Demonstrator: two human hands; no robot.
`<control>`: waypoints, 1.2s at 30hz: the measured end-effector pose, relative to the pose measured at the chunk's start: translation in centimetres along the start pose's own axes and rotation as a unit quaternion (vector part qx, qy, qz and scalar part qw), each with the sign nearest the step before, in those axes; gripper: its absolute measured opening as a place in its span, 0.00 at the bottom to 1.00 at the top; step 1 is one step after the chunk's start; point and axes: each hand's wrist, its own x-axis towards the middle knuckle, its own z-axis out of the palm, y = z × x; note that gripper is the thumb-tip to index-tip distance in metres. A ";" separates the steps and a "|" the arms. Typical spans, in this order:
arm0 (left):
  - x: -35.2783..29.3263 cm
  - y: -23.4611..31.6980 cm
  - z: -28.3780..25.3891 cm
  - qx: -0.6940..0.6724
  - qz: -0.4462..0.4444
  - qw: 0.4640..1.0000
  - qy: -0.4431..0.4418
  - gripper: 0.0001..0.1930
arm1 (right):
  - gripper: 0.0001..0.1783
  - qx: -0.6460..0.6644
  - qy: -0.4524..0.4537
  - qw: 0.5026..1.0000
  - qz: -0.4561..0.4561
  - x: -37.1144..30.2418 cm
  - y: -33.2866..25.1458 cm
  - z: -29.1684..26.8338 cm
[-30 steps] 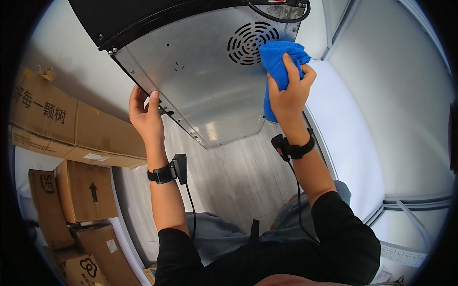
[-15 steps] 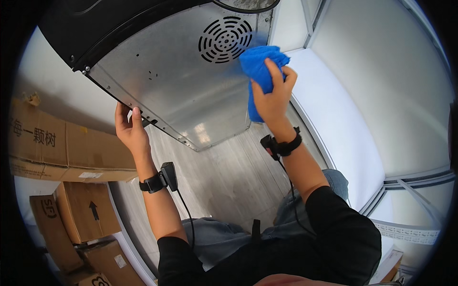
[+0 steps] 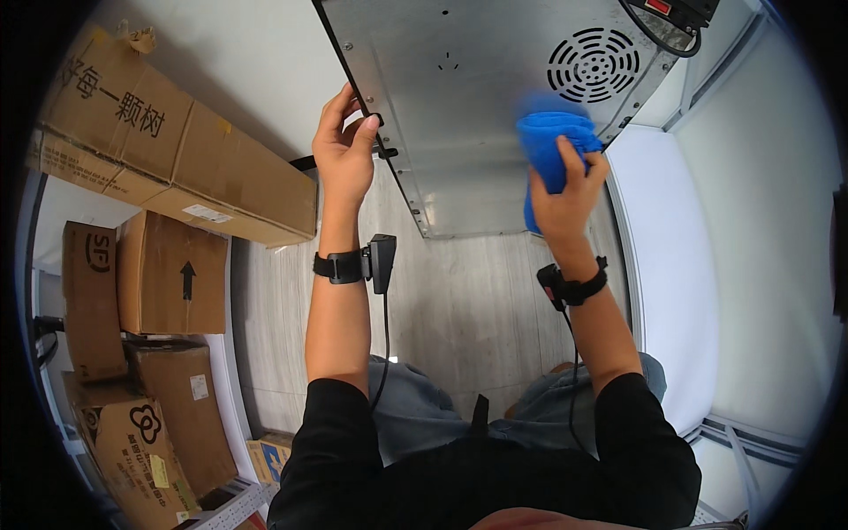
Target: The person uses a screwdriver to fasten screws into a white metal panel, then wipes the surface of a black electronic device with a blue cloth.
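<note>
A grey sheet-metal panel (image 3: 459, 132), the face of a boxy appliance, stands in front of me with a round slotted vent (image 3: 594, 66) at its upper right. My right hand (image 3: 570, 199) grips a folded blue cloth (image 3: 549, 155) and presses it to the metal just below the vent. At the panel's left edge is my left hand (image 3: 344, 159), thumb on the near side and fingers curled round behind, partly hidden. Both wrists wear a black strap with a small cabled device.
Cardboard boxes (image 3: 177, 274) are stacked at the left, with a long carton (image 3: 168, 132) above them. A white ledge (image 3: 662, 265) and pale framed panels run along the right. A black cable (image 3: 649, 40) loops at the appliance's upper right corner. Grey wood-look floor (image 3: 450, 309) lies below.
My view has swung left, so panel and hands appear farther right. The cloth has gone from beside the vent's right to below it. My left hand keeps to the panel's edge.
</note>
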 end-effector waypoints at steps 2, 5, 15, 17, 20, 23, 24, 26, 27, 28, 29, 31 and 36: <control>-0.1 -0.2 0.3 0.016 0.005 1.000 0.019 0.26 | 0.38 0.016 0.002 1.000 -0.009 -0.3 -1.5 1.6; -0.2 0.0 0.7 0.041 0.000 0.999 0.035 0.26 | 0.36 0.048 -0.012 0.999 -0.013 0.0 -4.5 3.6; 0.5 2.1 1.2 0.072 -0.003 0.995 0.066 0.21 | 0.28 0.127 -0.003 0.988 -0.087 3.9 -11.5 7.0; 0.5 2.5 1.4 0.067 -0.008 0.994 0.083 0.21 | 0.31 0.119 0.011 0.990 -0.069 4.8 -11.2 6.3; 0.4 3.0 1.8 0.043 -0.030 0.994 0.094 0.19 | 0.36 0.103 0.030 0.994 -0.027 5.5 -8.5 4.4; 0.5 3.1 1.8 0.054 -0.024 0.994 0.094 0.18 | 0.38 0.066 0.089 0.994 0.005 5.7 -4.6 2.0; 0.6 3.1 1.7 0.058 -0.020 0.994 0.093 0.18 | 0.39 0.052 0.104 0.993 0.013 5.7 -3.2 1.3; 0.4 3.0 1.8 0.074 -0.012 0.993 0.088 0.19 | 0.41 0.034 0.126 0.991 0.031 5.2 -2.2 1.2; 0.4 3.0 1.8 0.084 -0.007 0.993 0.086 0.20 | 0.41 0.031 0.132 0.990 0.039 4.9 -2.1 1.4; 0.3 2.8 1.9 0.091 -0.010 0.992 0.092 0.21 | 0.42 0.025 0.138 0.989 0.048 4.5 -1.9 1.5; 0.2 2.7 2.1 0.098 -0.013 0.990 0.095 0.22 | 0.41 0.019 0.113 0.992 0.042 3.9 -2.2 2.0; 0.1 2.5 2.0 0.104 -0.021 0.989 0.102 0.23 | 0.40 0.013 0.065 0.997 0.033 2.2 -4.6 4.3; 0.0 1.9 2.0 0.008 -0.033 0.995 0.094 0.25 | 0.31 0.085 0.004 0.995 -0.055 -0.8 -9.4 9.8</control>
